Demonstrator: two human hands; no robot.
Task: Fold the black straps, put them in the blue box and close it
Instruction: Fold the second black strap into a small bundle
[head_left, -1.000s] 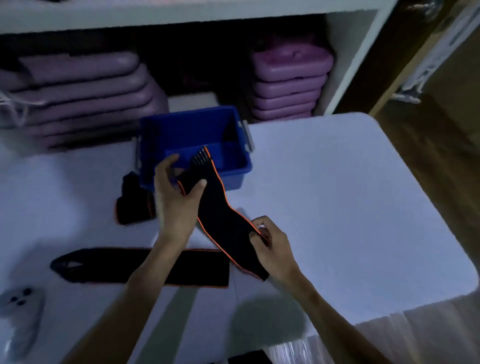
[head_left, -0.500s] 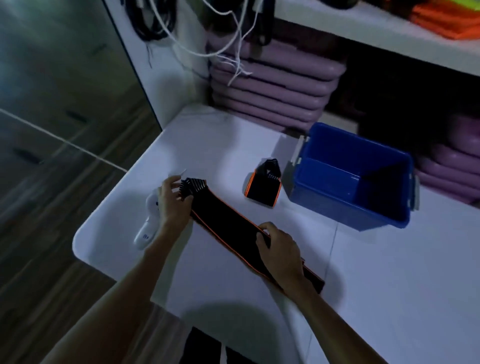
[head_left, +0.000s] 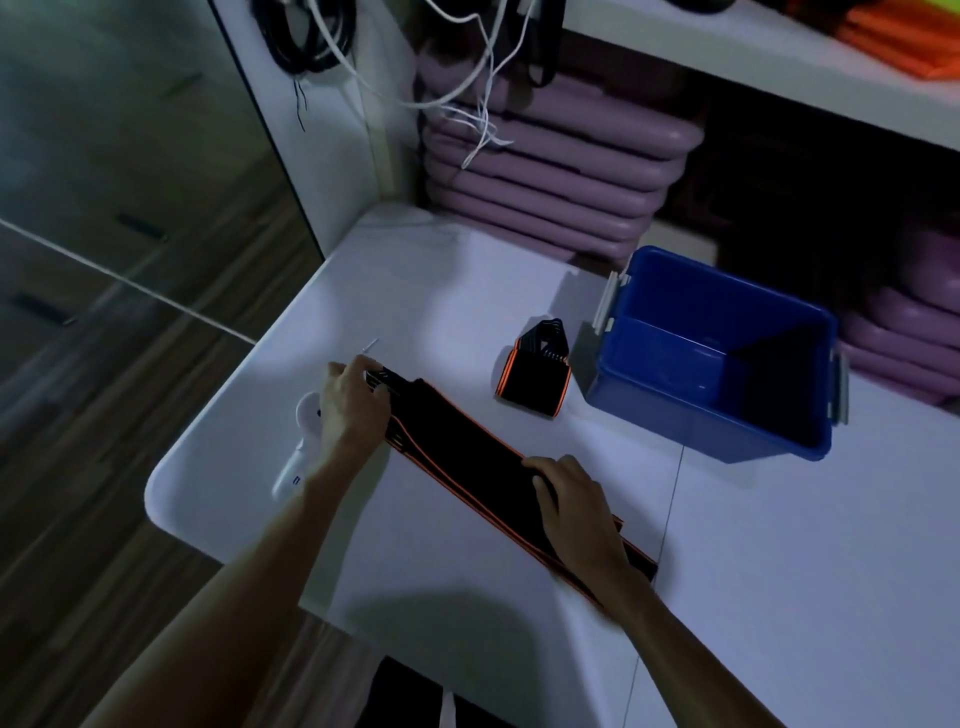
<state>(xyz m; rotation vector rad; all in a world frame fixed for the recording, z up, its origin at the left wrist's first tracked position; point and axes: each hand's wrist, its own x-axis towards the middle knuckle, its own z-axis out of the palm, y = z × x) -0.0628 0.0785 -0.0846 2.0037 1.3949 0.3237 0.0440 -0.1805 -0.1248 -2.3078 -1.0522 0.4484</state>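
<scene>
- A long black strap (head_left: 467, 457) with orange edging lies flat on the white bench (head_left: 779, 545), running on a slant from near the bench's left edge toward its front edge; it looks doubled, one layer on another.
- The left hand (head_left: 350, 405) pinches the strap's ribbed far end, fingers curled over it and thumb tucked beneath, so the grip is closed on the strap.
- The right hand (head_left: 576, 506) lies palm down on the strap's nearer half, fingers held together and flat, pressing the fabric to the bench; it clasps nothing.
- A second strap, already folded (head_left: 535, 371) into a short bundle with orange sides, sits on the bench between the long strap and the box, just beside the box's left wall and apart from the long strap.
- The blue box (head_left: 675, 415) stands open near the bench's back edge, grey latches on its two short ends; no strap shows inside, and part of the inside is in shadow.
- A white handheld device (head_left: 298, 457) lies by the left edge, partly under the left wrist.
- Behind the bench, stacked purple mats (head_left: 561, 176) fill a shelf, with white and black cords (head_left: 467, 78) hanging over them.
</scene>
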